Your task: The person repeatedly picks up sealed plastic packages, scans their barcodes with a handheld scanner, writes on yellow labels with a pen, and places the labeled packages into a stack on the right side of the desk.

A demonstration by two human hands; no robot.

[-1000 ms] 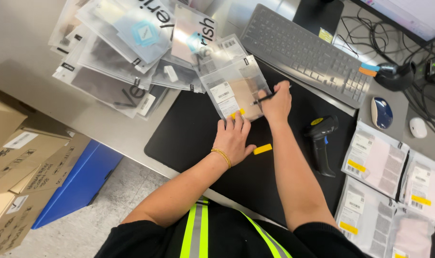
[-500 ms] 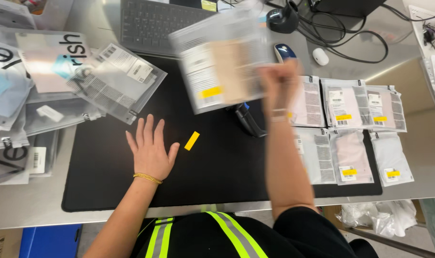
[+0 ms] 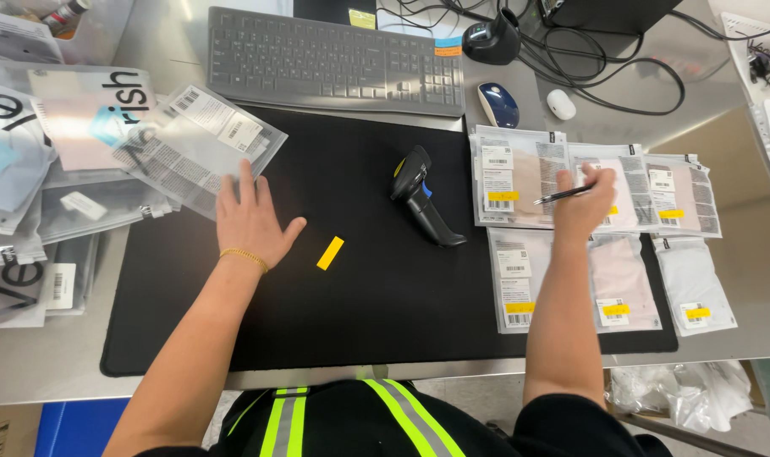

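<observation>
My left hand (image 3: 250, 218) lies flat with fingers apart on the black desk mat (image 3: 360, 305), its fingertips on the corner of a clear plastic packet (image 3: 200, 144) from the pile at the left. My right hand (image 3: 584, 203) holds a black pen (image 3: 561, 195) and rests over the flat packets (image 3: 520, 178) laid out at the right. A small yellow sticker (image 3: 330, 253) sits on the mat between my arms. A black handheld barcode scanner (image 3: 422, 200) lies on the mat just left of the right-hand packets.
A grey keyboard (image 3: 334, 61) runs along the far edge, with a blue mouse (image 3: 497, 104) and a white mouse (image 3: 560, 103) to its right among cables. More bagged packets (image 3: 30, 169) are heaped at the left. Crumpled plastic (image 3: 681, 393) sits below the table at right.
My right hand has set the lifted packet down among those at the right and still holds the pen. My left hand has slid left toward the pile.
</observation>
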